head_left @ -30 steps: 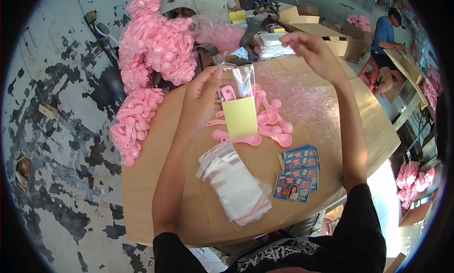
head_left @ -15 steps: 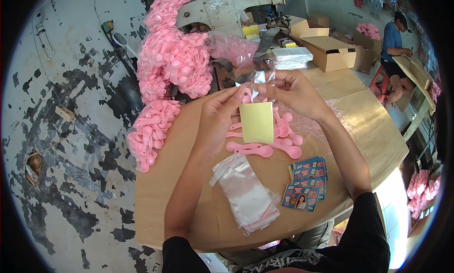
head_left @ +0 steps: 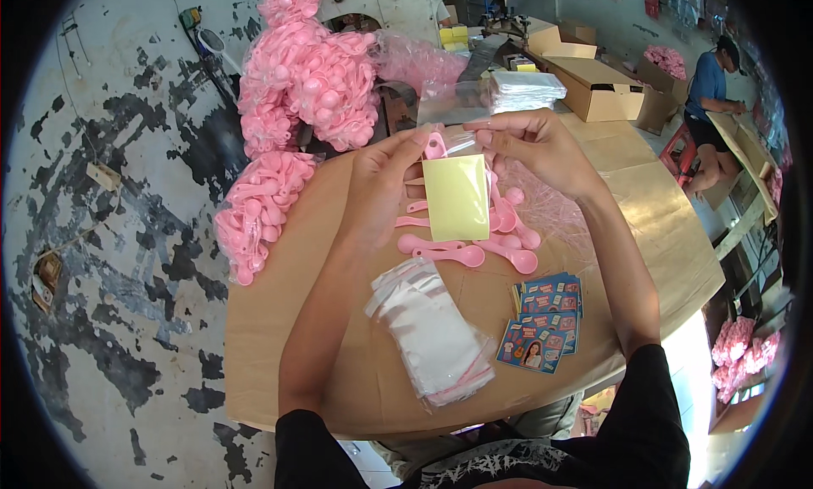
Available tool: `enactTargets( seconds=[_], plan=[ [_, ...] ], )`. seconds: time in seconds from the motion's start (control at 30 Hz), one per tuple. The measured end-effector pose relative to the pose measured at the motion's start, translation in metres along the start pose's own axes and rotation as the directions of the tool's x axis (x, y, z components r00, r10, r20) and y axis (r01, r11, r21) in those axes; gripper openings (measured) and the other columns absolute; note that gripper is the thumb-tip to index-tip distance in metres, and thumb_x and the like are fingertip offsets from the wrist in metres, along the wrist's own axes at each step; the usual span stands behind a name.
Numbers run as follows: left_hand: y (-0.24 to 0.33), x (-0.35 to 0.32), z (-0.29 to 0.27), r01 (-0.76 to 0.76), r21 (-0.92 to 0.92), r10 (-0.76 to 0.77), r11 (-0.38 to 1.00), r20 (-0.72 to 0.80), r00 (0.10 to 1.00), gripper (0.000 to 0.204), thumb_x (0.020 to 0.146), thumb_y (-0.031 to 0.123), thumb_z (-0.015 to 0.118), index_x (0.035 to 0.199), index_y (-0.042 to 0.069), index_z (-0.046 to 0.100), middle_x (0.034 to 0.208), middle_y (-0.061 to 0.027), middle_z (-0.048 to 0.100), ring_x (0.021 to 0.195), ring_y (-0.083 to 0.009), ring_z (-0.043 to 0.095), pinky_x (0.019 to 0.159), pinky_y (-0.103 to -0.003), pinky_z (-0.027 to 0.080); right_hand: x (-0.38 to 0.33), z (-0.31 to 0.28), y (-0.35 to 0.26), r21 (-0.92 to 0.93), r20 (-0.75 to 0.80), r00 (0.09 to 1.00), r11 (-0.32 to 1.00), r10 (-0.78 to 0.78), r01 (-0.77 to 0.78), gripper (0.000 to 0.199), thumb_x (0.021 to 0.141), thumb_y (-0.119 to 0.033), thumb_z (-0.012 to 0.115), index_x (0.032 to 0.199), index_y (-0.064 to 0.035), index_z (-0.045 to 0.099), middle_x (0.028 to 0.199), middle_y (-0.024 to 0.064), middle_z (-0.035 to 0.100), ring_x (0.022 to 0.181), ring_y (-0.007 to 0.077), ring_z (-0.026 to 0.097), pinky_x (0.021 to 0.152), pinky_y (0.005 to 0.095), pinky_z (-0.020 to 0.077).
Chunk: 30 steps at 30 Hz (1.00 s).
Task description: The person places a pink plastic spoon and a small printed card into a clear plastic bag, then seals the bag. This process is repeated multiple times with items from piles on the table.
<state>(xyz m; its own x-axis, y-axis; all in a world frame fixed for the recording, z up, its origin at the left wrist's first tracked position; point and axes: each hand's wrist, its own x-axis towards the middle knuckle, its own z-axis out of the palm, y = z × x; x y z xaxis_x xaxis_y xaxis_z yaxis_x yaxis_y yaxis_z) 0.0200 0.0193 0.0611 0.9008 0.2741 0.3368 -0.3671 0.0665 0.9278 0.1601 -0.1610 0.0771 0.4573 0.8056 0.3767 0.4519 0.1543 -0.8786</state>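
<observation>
Between my hands a clear plastic bag (head_left: 464, 142) hangs upright above the table, its top flap standing up. Inside it are a plain yellow card (head_left: 457, 198) and a pink spoon (head_left: 434, 144), whose holed handle end shows above the card. My left hand (head_left: 379, 174) pinches the bag's left upper edge by the spoon handle. On the other side, my right hand (head_left: 542, 150) pinches the bag near its opening. Loose pink spoons (head_left: 461, 254) lie beneath. Nearer me are a stack of clear bags (head_left: 434, 332) and blue printed cards (head_left: 535, 341).
Big bags of pink spoons (head_left: 313, 91) are heaped at the table's far left. Plastic strands (head_left: 550, 222) lie right of the loose spoons. Stacked clear packs (head_left: 525, 89) and a cardboard box (head_left: 597, 87) stand at the back. A person in blue (head_left: 707, 87) sits at another table, far right.
The bag's flap, bunched at my fingers before, now stands spread upward. My right hand has shifted slightly along the opening, and the view has moved a little. Both hands still grip the bag.
</observation>
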Motion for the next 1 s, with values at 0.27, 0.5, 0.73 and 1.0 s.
enactTargets(
  seconds=[0.27, 0.5, 0.73, 1.0],
  plan=[
    [-0.007, 0.004, -0.003, -0.002, 0.103, -0.007, 0.995, 0.092, 0.996, 0.026, 0.095, 0.018, 0.061, 0.114, 0.0, 0.061, 0.093, -0.008, 0.068, 0.078, -0.0153, 0.07, 0.067, -0.028, 0.06, 0.009, 0.003, 0.02, -0.019, -0.013, 0.998, 0.998, -0.066, 0.066, 0.022, 0.093, -0.011, 0.062, 0.112, -0.0041, 0.071, 0.083, 0.0009, 0.07, 0.069, 0.0035, 0.058, 0.064, 0.021, 0.048],
    [-0.023, 0.009, -0.017, -0.091, 0.175, 0.056, 0.98, 0.197, 0.979, 0.014, 0.096, 0.008, 0.055, 0.104, -0.001, 0.063, 0.101, -0.0085, 0.067, 0.088, -0.0151, 0.068, 0.07, -0.028, 0.061, 0.009, -0.012, 0.034, -0.051, 0.096, 0.955, 0.957, -0.281, 0.287, 0.024, 0.084, 0.004, 0.059, 0.103, -0.0002, 0.073, 0.091, 0.0061, 0.073, 0.079, 0.0077, 0.063, 0.07, 0.0236, 0.0503],
    [-0.024, 0.01, -0.021, -0.057, 0.17, 0.014, 0.984, 0.244, 0.97, 0.013, 0.096, 0.003, 0.052, 0.1, -0.003, 0.062, 0.103, -0.0093, 0.066, 0.09, -0.015, 0.067, 0.072, -0.029, 0.06, 0.005, -0.019, 0.032, -0.156, 0.194, 0.933, 0.929, -0.305, 0.336, 0.021, 0.079, 0.006, 0.058, 0.091, -0.0001, 0.074, 0.086, 0.0084, 0.072, 0.079, 0.0119, 0.066, 0.074, 0.0258, 0.0533],
    [-0.03, 0.01, -0.021, -0.127, 0.223, 0.062, 0.967, 0.277, 0.959, 0.01, 0.089, 0.004, 0.066, 0.089, 0.0, 0.058, 0.092, -0.0041, 0.062, 0.087, -0.0121, 0.066, 0.065, -0.023, 0.055, 0.005, -0.017, 0.018, -0.216, 0.206, 0.908, 0.888, -0.364, 0.405, 0.02, 0.077, 0.005, 0.058, 0.085, -0.0016, 0.074, 0.082, 0.008, 0.071, 0.076, 0.0137, 0.067, 0.073, 0.0275, 0.0542]
  ],
)
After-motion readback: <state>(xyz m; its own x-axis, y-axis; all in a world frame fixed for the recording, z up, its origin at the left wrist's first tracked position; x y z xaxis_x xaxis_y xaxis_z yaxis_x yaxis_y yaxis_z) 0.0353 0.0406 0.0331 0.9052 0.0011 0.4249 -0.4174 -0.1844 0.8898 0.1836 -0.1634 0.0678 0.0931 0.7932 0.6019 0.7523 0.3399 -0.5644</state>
